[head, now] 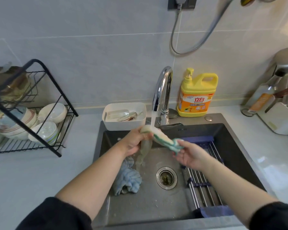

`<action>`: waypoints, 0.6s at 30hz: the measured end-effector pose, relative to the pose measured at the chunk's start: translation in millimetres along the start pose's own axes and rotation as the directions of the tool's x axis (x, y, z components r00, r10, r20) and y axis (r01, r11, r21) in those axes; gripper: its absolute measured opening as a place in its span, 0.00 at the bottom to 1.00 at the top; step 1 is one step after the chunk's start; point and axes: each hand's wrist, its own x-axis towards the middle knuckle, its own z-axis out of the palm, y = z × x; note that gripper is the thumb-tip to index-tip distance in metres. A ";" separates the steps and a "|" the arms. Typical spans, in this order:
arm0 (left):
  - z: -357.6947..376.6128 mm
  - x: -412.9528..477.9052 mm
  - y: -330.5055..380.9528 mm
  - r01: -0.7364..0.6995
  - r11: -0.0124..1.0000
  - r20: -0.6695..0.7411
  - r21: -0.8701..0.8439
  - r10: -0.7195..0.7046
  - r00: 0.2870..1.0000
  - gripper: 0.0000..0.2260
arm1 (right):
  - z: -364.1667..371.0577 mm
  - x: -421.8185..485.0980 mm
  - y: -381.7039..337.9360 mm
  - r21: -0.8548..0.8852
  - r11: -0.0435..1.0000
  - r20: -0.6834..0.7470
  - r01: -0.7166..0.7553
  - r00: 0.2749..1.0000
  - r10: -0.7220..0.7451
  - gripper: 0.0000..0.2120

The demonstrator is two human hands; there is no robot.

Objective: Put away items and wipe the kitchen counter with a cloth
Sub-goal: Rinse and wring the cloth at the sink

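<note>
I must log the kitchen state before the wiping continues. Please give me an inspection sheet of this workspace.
Surface: pale counter around a dark sink; tap running.
Job's things: green-white cloth stretched under the stream; blue cloth lying in the sink.
Clutter: dish rack with bowls, white tub, yellow detergent bottle, roll-up drying rack.
Hands: left hand and right hand each grip one end of the cloth.
Cables: grey cord hanging from the wall socket.
Surroundings: grey tiled wall.
</note>
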 end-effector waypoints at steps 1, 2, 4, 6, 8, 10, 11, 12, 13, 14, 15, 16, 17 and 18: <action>5.4 0.7 3.3 -0.003 1.000 -0.003 0.009 0.003 1.000 0.21 | 2.0 9.8 9.8 -0.030 0.998 -0.010 -0.053 0.999 0.053 0.11; 11.1 1.6 5.3 0.001 1.000 -0.020 0.017 -0.001 1.000 0.21 | 4.3 19.8 17.1 -0.052 0.995 -0.027 -0.079 0.997 0.078 0.13; 18.9 5.8 9.7 0.002 1.000 -0.034 0.013 -0.002 0.999 0.20 | 7.8 39.2 26.2 -0.046 0.996 -0.083 -0.073 0.994 0.069 0.17; 21.1 10.6 13.5 0.009 0.998 -0.009 -0.061 -0.009 1.000 0.18 | 12.8 50.4 31.8 -0.042 0.996 -0.069 -0.075 0.995 0.072 0.23; 22.5 14.0 18.0 0.033 0.989 -0.021 -0.144 -0.037 0.999 0.17 | 21.3 57.3 35.3 -0.005 0.994 0.059 -0.105 0.993 0.105 0.29; 21.9 18.9 19.1 0.069 0.973 -0.042 -0.220 -0.081 0.996 0.20 | 33.4 59.2 37.2 0.153 0.968 0.298 -0.199 0.943 0.146 0.34; 22.6 20.5 19.1 0.083 0.969 -0.041 -0.231 -0.095 0.995 0.20 | 38.2 59.8 36.6 0.200 0.951 0.398 -0.237 0.906 0.142 0.35; 22.5 21.8 18.5 0.101 0.972 -0.035 -0.214 -0.111 0.993 0.17 | 41.5 61.5 37.0 0.206 0.946 0.469 -0.251 0.873 0.130 0.37; 21.8 22.8 18.7 0.121 0.977 -0.041 -0.173 -0.130 0.991 0.13 | 42.6 61.7 38.1 0.189 0.950 0.515 -0.250 0.849 0.121 0.39; 20.7 23.2 18.8 0.137 0.983 -0.057 -0.124 -0.145 0.988 0.09 | 42.4 60.0 38.4 0.170 0.952 0.553 -0.256 0.824 0.123 0.41; 17.9 24.5 18.9 0.140 0.988 -0.067 -0.066 -0.144 0.987 0.08 | 40.0 59.5 38.5 0.141 0.954 0.586 -0.265 0.799 0.135 0.42; 15.5 26.1 18.6 0.135 0.991 -0.074 0.000 -0.135 0.988 0.09 | 36.8 59.3 38.8 0.094 0.962 0.602 -0.257 0.784 0.151 0.43; 14.9 27.3 18.5 0.128 0.991 -0.082 0.049 -0.124 0.989 0.10 | 33.8 57.9 38.2 0.024 0.974 0.615 -0.227 0.771 0.164 0.43; 14.3 28.5 17.6 0.113 0.991 -0.110 0.069 -0.105 0.988 0.09 | 31.7 56.1 36.4 -0.052 0.980 0.637 -0.193 0.749 0.181 0.43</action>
